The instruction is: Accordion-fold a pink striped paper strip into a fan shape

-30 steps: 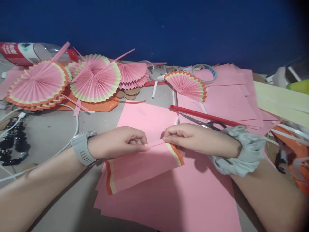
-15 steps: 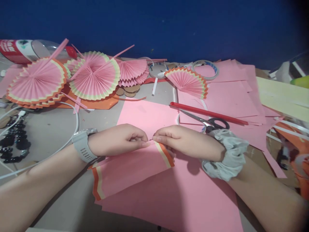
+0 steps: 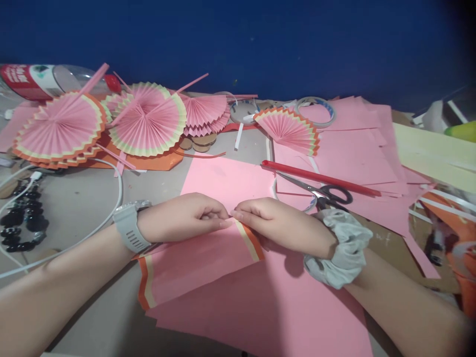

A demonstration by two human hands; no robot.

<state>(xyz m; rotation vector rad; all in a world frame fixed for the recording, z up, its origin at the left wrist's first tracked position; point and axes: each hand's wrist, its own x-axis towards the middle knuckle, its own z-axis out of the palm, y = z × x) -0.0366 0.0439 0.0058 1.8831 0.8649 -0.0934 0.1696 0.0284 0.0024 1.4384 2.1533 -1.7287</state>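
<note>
A pink paper sheet with orange and cream striped ends (image 3: 197,267) hangs toward me from both hands, its far edge between my fingertips. My left hand (image 3: 189,217), a grey watch on its wrist, is closed with thumb and fingers pinching that edge. Right beside it, my right hand (image 3: 260,217) pinches the same edge near the striped corner; a pale scrunchie circles this wrist. The fingers hide whatever fold lies along the edge. Larger plain pink sheets (image 3: 297,307) lie flat beneath the hands.
Pleated paper fans (image 3: 145,116) and a plastic bottle (image 3: 37,82) are at the back left. Scissors (image 3: 320,191), a red stick (image 3: 320,177) and a tape roll (image 3: 315,111) lie right of centre. A white cable (image 3: 119,183) and black beads (image 3: 24,218) lie left.
My right hand and wrist have shifted slightly left, closer to my left hand. The striped paper has moved a little left with them, still pinched.
</note>
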